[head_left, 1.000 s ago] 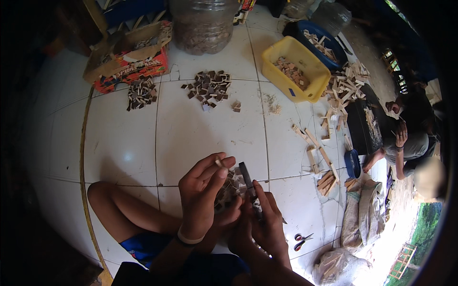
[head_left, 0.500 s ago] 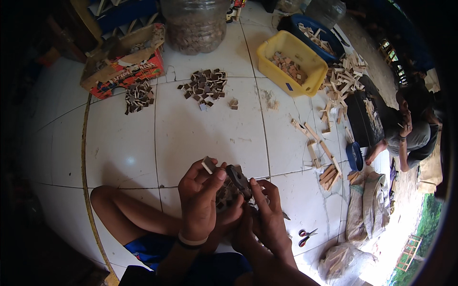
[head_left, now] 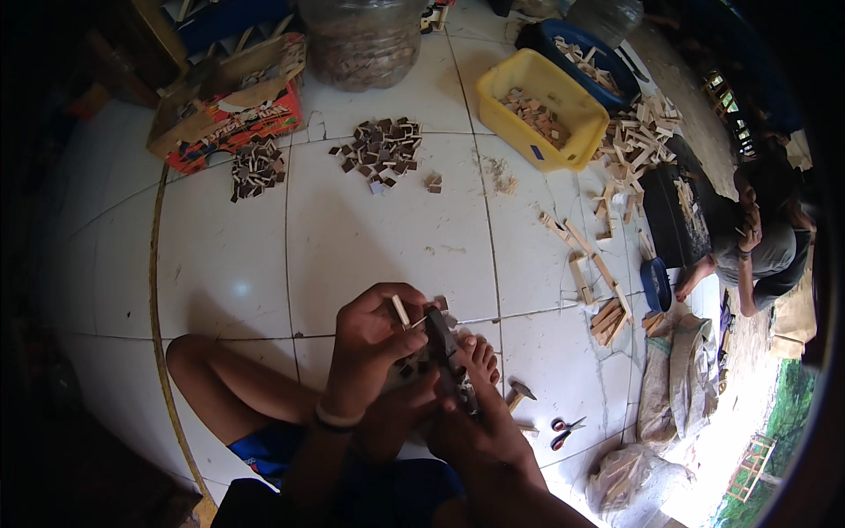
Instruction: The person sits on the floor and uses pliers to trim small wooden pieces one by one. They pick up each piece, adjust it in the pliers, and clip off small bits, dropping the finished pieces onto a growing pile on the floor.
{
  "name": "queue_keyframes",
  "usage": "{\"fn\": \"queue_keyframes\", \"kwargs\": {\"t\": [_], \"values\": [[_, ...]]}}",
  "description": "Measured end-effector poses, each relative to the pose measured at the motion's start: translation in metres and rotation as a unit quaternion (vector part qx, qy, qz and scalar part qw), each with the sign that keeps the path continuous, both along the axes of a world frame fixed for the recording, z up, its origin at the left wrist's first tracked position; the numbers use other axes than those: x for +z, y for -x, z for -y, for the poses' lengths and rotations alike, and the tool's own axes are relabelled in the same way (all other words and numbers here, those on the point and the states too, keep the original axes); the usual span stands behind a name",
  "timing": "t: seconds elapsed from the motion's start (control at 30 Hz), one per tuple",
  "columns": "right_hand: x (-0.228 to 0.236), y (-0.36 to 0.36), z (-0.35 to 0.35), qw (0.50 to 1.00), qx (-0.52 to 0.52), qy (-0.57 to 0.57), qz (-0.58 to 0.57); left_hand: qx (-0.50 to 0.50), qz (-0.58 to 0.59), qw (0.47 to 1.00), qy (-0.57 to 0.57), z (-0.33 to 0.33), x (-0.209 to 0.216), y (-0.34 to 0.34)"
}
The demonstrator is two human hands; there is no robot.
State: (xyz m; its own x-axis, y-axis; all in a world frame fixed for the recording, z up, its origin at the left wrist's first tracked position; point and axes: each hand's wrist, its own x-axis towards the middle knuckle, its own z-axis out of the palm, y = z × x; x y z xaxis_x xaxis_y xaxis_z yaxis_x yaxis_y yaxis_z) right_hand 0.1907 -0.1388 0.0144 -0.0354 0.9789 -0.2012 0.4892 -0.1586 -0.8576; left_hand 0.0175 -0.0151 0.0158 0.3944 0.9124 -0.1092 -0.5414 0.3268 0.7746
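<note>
My left hand (head_left: 370, 348) pinches a small flat wooden piece (head_left: 400, 311), pale edge showing, between thumb and fingers. Right beside it is the upper end of a dark, elongated tool (head_left: 444, 348), whose exact kind I cannot make out. My right hand (head_left: 488, 436) is wrapped round the lower part of that tool. Below the hands, several small pieces on the floor are partly hidden between my legs. A hammer (head_left: 521, 392) lies right of my right hand, and red-and-black handled scissors (head_left: 568, 431) are farther right.
Two piles of small dark-faced pieces (head_left: 383, 150) lie on the white tiles ahead, near a worn red cardboard box (head_left: 238, 119). A yellow tub (head_left: 495, 106), blue basin (head_left: 550, 44) and loose wooden sticks (head_left: 607, 268) are to the right. Another person (head_left: 766, 255) sits at far right.
My left hand has turned the wooden piece edge-up and shifted slightly right. The tool stands steeper, with my right hand lower on it. The hammer and my foot show more fully.
</note>
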Motion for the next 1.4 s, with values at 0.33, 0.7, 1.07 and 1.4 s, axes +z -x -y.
{"fn": "queue_keyframes", "kwargs": {"t": [0.33,0.7,1.07,1.4], "values": [[-0.03,0.008,0.024,0.976,0.006,0.18,-0.124,-0.216,0.112,0.969,-0.028,-0.029,-0.029,0.012],[-0.018,0.003,-0.015,0.99,0.057,-0.061,0.113,-0.146,0.151,0.977,0.038,-0.02,-0.045,0.016],[-0.034,-0.001,0.003,0.993,0.045,-0.076,0.078,-0.145,0.086,0.986,-0.006,-0.033,-0.03,0.026],[-0.142,0.011,0.001,0.949,-0.164,0.16,0.216,-0.146,-0.068,0.984,-0.073,-0.037,-0.037,0.025]]}}
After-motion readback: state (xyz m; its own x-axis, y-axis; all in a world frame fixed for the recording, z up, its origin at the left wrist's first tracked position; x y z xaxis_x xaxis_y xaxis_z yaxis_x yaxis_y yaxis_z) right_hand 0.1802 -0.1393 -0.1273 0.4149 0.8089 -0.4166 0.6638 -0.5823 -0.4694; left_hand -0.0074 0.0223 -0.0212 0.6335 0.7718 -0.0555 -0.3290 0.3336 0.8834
